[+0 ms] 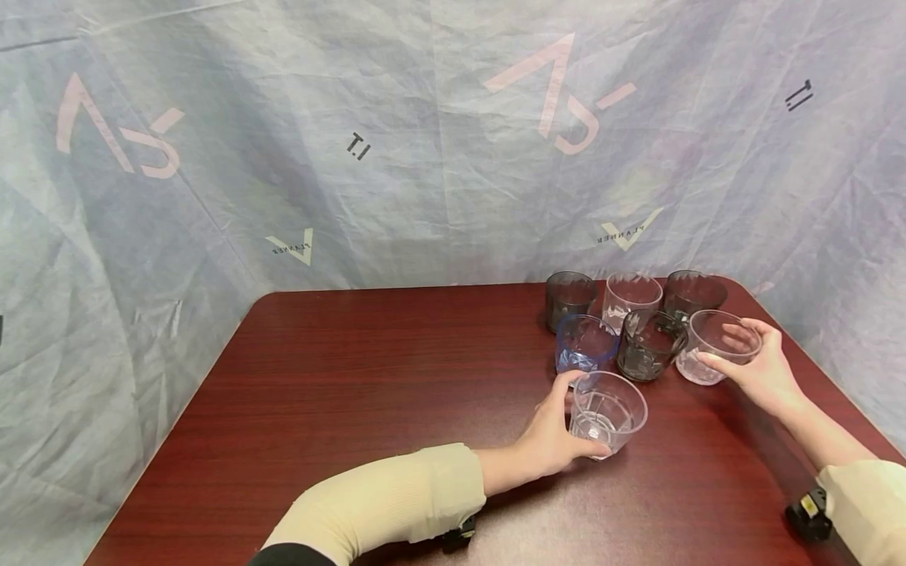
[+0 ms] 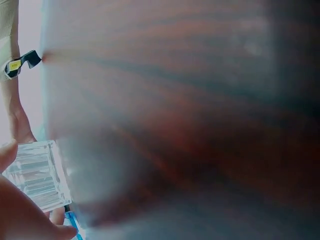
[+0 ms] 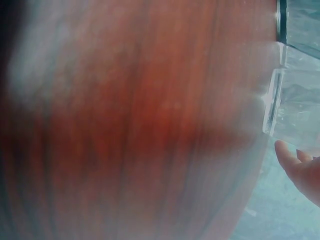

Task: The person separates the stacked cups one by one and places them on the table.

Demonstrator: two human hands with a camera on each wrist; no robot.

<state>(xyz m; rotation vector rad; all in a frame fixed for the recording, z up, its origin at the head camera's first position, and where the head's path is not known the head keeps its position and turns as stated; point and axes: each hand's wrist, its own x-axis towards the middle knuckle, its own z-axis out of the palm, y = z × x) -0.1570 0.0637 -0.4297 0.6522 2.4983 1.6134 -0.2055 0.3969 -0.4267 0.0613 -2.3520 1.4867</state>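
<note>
The fingers of the left hand (image 1: 548, 440) are curled round the side of a clear glass (image 1: 607, 413), thumb toward the blue glass (image 1: 583, 343) and the rest under its near side; the glass is tipped toward the camera, its mouth facing up and forward, its lower edge seemingly on the tabletop (image 1: 368, 377). The fingers of the right hand (image 1: 760, 369) are wrapped round a second clear glass (image 1: 715, 346), the thumb on its near wall and fingertips over the far rim. This glass stands at the right end of the cluster, just beside a dark glass (image 1: 647, 344).

Judged from this, a gripping step is in hand on both sides: each glass is held but barely lifted, if at all. The next move would call for a firm hold and a clean lift clear of the neighbours, since the blue and dark glasses stand very near.

Behind these, a smoky glass (image 1: 569, 299), a pale glass (image 1: 630, 299) and another dark glass (image 1: 692, 295) are set in a row.

The whole cluster and both sleeves are shown only in the head view. In the left wrist view, the ribbed base of the clear glass (image 2: 37, 172) is seen close, held against the hand, with a sliver of blue below. In the right wrist view, the thick base of the second glass (image 3: 292, 107) is seen with a fingertip (image 3: 287, 155) beside it; little else but blurred wood is given there.
</note>
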